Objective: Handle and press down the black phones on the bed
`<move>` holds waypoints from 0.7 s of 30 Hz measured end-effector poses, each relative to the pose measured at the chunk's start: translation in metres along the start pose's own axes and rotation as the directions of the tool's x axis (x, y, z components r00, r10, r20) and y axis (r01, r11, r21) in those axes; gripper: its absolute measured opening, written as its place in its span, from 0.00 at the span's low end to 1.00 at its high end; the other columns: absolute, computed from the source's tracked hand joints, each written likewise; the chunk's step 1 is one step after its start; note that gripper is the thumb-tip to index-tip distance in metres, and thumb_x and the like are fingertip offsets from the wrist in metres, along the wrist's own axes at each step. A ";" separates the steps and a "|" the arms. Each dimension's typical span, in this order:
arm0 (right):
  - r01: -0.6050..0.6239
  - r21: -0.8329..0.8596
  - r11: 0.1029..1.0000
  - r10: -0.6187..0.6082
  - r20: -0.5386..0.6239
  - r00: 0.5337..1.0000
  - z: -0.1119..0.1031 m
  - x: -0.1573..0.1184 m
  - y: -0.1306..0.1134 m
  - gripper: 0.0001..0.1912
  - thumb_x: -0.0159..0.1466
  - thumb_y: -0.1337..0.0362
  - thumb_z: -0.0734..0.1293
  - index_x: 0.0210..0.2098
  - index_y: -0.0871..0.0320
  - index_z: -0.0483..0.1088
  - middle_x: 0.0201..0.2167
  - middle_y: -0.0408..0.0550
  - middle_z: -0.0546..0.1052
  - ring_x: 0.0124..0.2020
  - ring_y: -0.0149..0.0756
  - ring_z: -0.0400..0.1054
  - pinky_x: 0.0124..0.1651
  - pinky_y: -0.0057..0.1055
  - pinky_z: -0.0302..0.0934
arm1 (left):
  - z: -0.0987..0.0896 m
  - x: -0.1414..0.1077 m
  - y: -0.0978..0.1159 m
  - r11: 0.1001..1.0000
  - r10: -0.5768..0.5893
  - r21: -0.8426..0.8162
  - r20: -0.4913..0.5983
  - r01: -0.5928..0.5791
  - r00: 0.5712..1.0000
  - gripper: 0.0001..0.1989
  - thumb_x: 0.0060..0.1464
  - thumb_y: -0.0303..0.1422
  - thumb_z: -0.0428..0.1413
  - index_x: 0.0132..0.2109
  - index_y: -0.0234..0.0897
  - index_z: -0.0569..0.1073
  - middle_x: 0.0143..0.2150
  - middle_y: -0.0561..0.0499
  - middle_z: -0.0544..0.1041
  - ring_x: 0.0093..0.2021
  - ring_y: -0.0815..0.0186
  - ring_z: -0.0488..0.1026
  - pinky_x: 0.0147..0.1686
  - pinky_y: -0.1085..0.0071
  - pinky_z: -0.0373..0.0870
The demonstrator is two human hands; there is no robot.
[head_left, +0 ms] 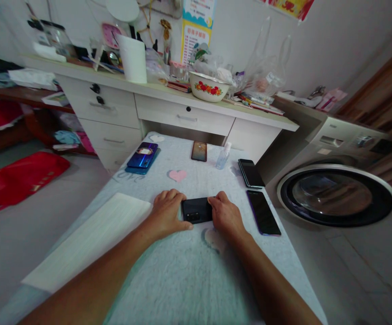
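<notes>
A dark smartphone (197, 210) lies back side up in front of me, its camera block toward the left end. My left hand (167, 210) grips that left end, thumb along the near edge and fingers at the far edge. Around the right end is my right hand (225, 211), its fingers bent and pressed on the phone's corner. To the left of my left hand is a flat whitish sheet or cloth (90, 239). Right of my right hand, a phone with a black screen (263, 212) lies on the table.
Farther back on the cloth-covered table (196, 280) are stacked blue phones (142, 155), a brown-screened phone (199, 151), a clear spray bottle (223, 156) and more stacked phones (251, 173). Behind stands a cluttered desk (185, 115); a washing machine (334, 180) is at the right.
</notes>
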State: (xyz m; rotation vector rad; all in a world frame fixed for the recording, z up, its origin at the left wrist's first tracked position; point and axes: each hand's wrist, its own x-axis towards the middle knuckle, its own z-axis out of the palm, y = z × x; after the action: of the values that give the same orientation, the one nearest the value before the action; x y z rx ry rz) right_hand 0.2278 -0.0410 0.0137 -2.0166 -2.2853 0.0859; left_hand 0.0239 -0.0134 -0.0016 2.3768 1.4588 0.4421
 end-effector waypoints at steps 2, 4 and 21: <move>0.041 0.003 0.999 -0.041 0.022 0.999 -0.001 0.000 -0.005 0.18 0.67 0.68 0.54 0.50 0.53 0.69 0.43 0.48 0.68 0.34 0.33 0.67 0.33 0.29 0.56 | 0.000 0.000 0.000 1.000 0.002 0.002 -0.003 -0.002 1.000 0.32 0.34 0.48 0.65 0.47 0.39 0.69 0.46 0.46 0.69 0.48 0.51 0.63 0.47 0.59 0.60; 0.092 0.009 0.996 -0.092 0.042 0.995 -0.002 -0.001 -0.008 0.18 0.66 0.69 0.55 0.51 0.53 0.69 0.44 0.49 0.68 0.35 0.33 0.67 0.35 0.29 0.57 | 0.000 -0.001 0.001 1.000 0.000 0.004 -0.005 0.000 1.000 0.32 0.34 0.47 0.65 0.47 0.39 0.69 0.46 0.46 0.69 0.48 0.52 0.63 0.47 0.59 0.60; 0.100 -0.019 0.995 -0.099 0.079 0.992 -0.003 0.016 -0.033 0.15 0.67 0.67 0.54 0.45 0.53 0.71 0.44 0.48 0.67 0.33 0.33 0.66 0.32 0.29 0.54 | -0.002 -0.001 -0.002 1.000 0.024 -0.010 0.030 -0.024 0.999 0.33 0.34 0.47 0.65 0.48 0.41 0.69 0.48 0.48 0.69 0.49 0.53 0.64 0.49 0.60 0.60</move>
State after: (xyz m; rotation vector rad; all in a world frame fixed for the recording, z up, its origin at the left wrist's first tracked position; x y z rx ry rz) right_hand 0.1941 -0.0296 0.0208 -1.9390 -2.4407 0.1349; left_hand 0.0207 -0.0132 -0.0006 2.3858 1.4136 0.4168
